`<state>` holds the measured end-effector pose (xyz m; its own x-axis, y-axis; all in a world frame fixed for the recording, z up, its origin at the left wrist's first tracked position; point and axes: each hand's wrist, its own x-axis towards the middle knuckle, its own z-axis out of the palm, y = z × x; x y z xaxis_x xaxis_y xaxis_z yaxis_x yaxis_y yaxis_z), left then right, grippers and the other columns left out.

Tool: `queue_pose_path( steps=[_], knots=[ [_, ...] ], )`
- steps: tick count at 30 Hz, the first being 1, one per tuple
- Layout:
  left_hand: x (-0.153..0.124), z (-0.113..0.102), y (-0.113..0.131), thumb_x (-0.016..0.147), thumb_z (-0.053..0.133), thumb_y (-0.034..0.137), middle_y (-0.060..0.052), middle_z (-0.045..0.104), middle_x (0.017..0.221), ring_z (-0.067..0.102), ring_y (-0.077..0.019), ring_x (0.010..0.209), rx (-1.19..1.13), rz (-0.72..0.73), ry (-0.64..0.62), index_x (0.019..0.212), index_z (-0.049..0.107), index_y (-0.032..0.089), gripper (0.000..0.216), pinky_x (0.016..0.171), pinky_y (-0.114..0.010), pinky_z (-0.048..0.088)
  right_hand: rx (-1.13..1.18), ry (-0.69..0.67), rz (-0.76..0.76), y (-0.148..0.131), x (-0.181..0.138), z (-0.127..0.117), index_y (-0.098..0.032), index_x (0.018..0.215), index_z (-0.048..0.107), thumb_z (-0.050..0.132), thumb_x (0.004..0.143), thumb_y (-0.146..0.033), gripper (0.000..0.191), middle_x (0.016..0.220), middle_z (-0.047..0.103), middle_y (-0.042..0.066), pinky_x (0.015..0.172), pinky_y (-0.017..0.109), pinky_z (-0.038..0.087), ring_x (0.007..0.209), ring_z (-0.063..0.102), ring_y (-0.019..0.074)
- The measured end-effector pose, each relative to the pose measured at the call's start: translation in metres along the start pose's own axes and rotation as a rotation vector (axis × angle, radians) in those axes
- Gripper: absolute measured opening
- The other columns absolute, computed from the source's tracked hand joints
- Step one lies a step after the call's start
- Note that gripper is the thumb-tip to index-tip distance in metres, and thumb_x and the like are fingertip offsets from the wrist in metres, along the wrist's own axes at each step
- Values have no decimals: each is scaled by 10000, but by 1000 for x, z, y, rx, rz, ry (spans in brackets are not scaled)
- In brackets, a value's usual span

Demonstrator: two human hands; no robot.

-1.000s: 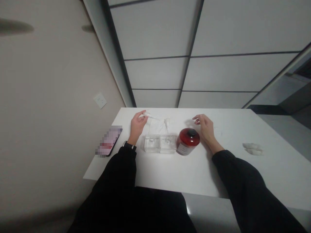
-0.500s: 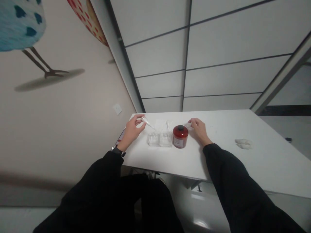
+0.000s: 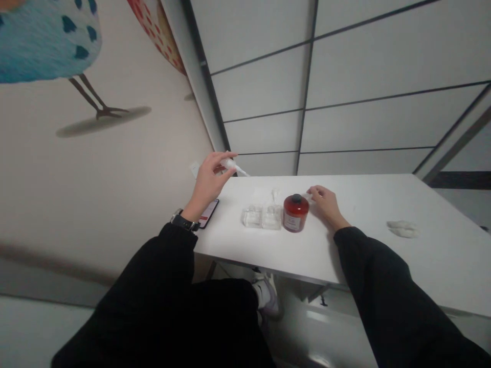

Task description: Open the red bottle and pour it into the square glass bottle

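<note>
Above table (image 3: 245,245), left hand (image 3: 210,175) raised, pinching tapered white piece (image 3: 230,164)

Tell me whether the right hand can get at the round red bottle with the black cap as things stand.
Likely yes: the right hand is close beside the red bottle, with nothing tall between them. Something whitish by the hand is too blurred to identify, so the hand may not be free.
</note>
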<state>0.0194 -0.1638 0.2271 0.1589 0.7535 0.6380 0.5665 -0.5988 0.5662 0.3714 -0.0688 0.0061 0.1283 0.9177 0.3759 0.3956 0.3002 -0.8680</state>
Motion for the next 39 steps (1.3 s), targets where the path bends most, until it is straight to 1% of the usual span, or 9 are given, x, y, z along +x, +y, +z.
queue_pose_path(
  steps=[5,9,12,19,22,27,31,34,39],
  knots=[
    [-37,33,-31,938,742,317,-88,764,1254,746,-219,1188,-184,-162,228,1452,526,246,562,1085,-392,594,-28,-17,-2,-1,1,1,-222,753,679,523,870,-519,355,772,709,85,746,409,491,675,624,232],
    [-60,67,-53,933,752,377,-143,757,1307,738,-241,1237,-274,-275,338,1300,579,208,440,1084,-399,602,-46,-19,9,-1,0,0,-224,750,693,544,882,-539,372,703,674,66,719,399,490,673,618,237],
    [-69,80,-57,900,780,368,-142,766,1279,741,-260,1226,-277,-320,300,1248,650,187,414,1074,-411,608,-49,-13,21,-1,0,-2,-227,760,697,552,889,-553,380,692,667,58,723,400,490,685,622,243],
    [-102,84,-61,919,775,396,-112,776,1316,760,-269,1208,-277,-432,207,1292,700,229,416,1085,-427,623,-83,-23,38,-7,-1,-5,-229,741,697,575,882,-541,364,649,644,40,689,391,475,629,599,232],
    [-112,91,-68,942,756,385,-102,789,1284,765,-272,1187,-213,-386,160,1285,712,238,375,1070,-434,627,-117,-17,47,-7,-1,-7,-225,754,699,570,887,-538,363,649,647,43,680,384,468,637,600,233],
    [-114,98,-71,955,724,270,-81,798,1208,755,-253,1149,-89,-261,85,1236,715,250,281,1067,-441,605,-149,-20,74,-7,-2,-9,-218,750,698,563,887,-556,389,650,649,45,678,380,472,640,602,230],
    [-116,101,-73,979,669,220,-67,789,1159,752,-233,1111,-101,-238,63,1215,690,240,238,1034,-429,604,-147,-29,84,-9,-4,-9,-211,756,704,584,891,-555,388,693,681,53,656,357,483,650,610,219],
    [-115,105,-77,960,712,227,-43,787,1125,753,-226,1071,-115,-201,58,1175,697,251,217,1041,-428,587,-151,-24,98,-10,-5,-9,-214,763,709,582,905,-555,391,720,700,54,668,352,486,671,622,217],
    [-111,115,-80,923,777,199,-12,747,1026,737,-191,988,-208,-194,70,1039,723,255,139,930,-329,600,-155,-40,139,-13,-5,-10,-224,753,701,589,885,-553,371,757,719,60,687,359,492,707,640,227]
  ],
)
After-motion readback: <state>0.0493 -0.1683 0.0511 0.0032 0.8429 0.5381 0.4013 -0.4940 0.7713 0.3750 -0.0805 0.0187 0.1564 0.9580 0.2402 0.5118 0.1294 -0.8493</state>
